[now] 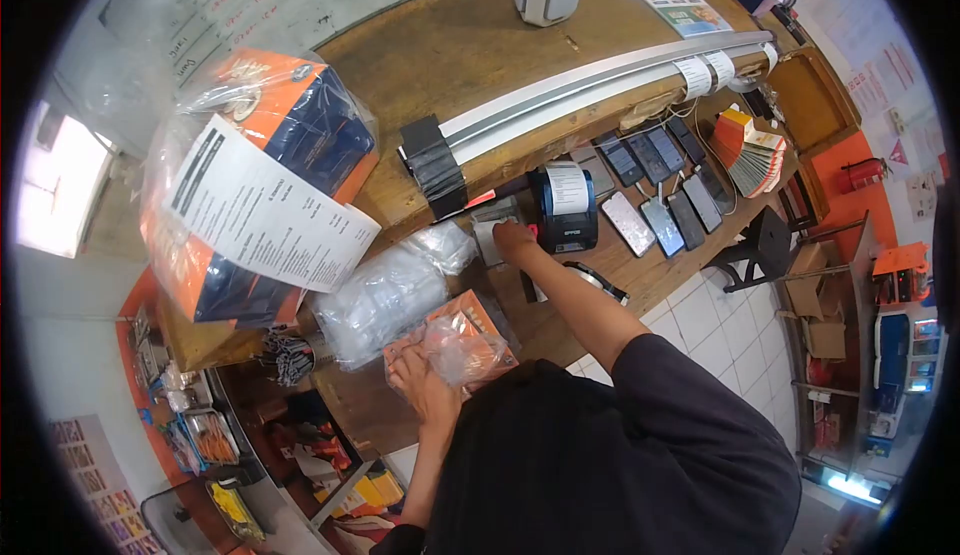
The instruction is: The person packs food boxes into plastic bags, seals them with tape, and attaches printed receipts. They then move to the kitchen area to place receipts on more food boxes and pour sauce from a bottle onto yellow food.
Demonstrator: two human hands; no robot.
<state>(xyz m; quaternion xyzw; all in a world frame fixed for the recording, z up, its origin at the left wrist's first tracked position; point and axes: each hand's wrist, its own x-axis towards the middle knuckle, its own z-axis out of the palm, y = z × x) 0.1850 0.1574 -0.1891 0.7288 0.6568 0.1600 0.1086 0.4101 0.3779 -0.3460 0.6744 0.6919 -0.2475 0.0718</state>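
My left hand (428,387) is closed on the near left side of an orange box (474,317) in a clear plastic bag, which bunches up on top. My right hand (514,243) reaches across the wooden counter beside a black receipt printer (570,227). Its fingers are curled down at the edge of a small grey-white item (488,241); what they hold, if anything, is hidden. Between the hands and the counter's raised ledge lies a bundle of clear plastic bags (385,300).
A large orange and blue box (318,135) in plastic, with a printed sheet (262,213) on it, stands on the upper ledge. Several phones (660,225) lie right of the printer, near a fan of leaflets (750,155). A black stool (762,247) stands on the tiled floor.
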